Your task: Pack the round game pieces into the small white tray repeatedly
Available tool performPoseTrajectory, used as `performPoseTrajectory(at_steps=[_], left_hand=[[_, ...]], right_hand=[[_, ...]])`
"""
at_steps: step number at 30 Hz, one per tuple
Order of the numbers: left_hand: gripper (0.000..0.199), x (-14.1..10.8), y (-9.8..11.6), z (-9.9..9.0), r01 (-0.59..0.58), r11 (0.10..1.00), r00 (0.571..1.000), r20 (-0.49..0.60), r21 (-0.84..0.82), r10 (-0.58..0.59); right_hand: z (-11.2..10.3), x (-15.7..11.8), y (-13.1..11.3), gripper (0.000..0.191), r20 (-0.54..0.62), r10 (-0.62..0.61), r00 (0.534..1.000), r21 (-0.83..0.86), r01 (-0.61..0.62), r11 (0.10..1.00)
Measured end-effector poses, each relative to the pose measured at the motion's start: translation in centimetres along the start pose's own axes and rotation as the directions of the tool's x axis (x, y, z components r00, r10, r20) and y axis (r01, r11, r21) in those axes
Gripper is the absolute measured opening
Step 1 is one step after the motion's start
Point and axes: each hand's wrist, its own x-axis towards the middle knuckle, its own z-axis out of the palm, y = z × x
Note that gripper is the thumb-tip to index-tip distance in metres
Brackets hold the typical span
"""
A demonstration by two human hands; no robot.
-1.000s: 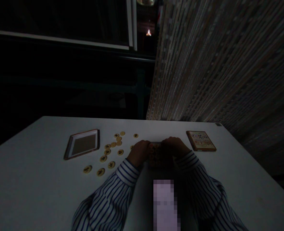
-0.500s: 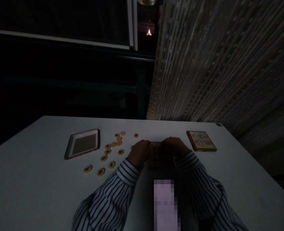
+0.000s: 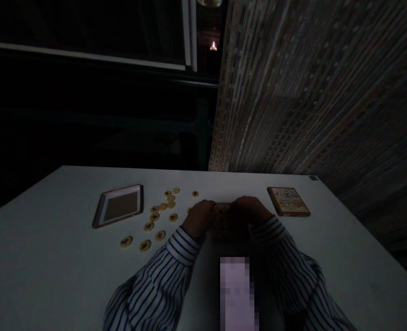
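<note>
Between my two hands is a small box of Chinese chess pieces (image 3: 222, 221), rows of round discs with reddish marks, dark in shadow. My left hand (image 3: 201, 218) closes on its left side, and my right hand (image 3: 249, 211) closes on its right side. The fingertips of both hands are hidden behind or against the box. To the left of my left hand, several loose round chess pieces (image 3: 160, 235) lie scattered on the white table (image 3: 68, 276), some with dark characters facing up and some plain. One more piece is partly hidden by my left hand.
An open shallow tin lid (image 3: 120, 206) lies at the left. At the right sits a flat printed box (image 3: 289, 201). A lit phone-like screen (image 3: 237, 294), blurred out, is close to me. A string curtain (image 3: 275, 92) hangs beyond the table's far right edge.
</note>
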Motion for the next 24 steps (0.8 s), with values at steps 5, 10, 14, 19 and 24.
performPoseTrajectory(at_steps=[5, 10, 14, 19, 24], left_hand=[[0.027, -0.1, -0.1, -0.5, -0.016, 1.0, 0.999, -0.041, -0.004, 0.016], [0.032, -0.3, -0.7, -1.8, 0.016, 1.0, 0.986, -0.167, -0.026, -0.02], [0.035, -0.7, -1.1, -3.5, 0.024, 0.997, 0.97, -0.238, -0.076, -0.042], [0.037, -1.5, -1.3, -5.8, 0.023, 0.986, 0.952, -0.298, -0.163, -0.071], [0.039, -2.5, -1.4, -7.2, 0.012, 0.98, 0.946, -0.314, -0.197, -0.074]], right_hand=[[-1.1, -0.6, 0.5, 0.025, -0.025, -0.009, 1.0, 0.023, 0.009, 1.0], [-2.6, -1.6, 1.4, 0.03, -0.126, 0.029, 0.992, 0.041, -0.024, 0.999], [-3.2, -2.3, 1.9, 0.031, -0.199, 0.078, 0.977, 0.069, -0.065, 0.995], [-3.6, -2.8, 2.1, 0.033, -0.265, 0.069, 0.962, 0.114, -0.04, 0.993], [-4.0, -3.1, 1.7, 0.034, -0.316, 0.044, 0.948, 0.138, 0.0, 0.99]])
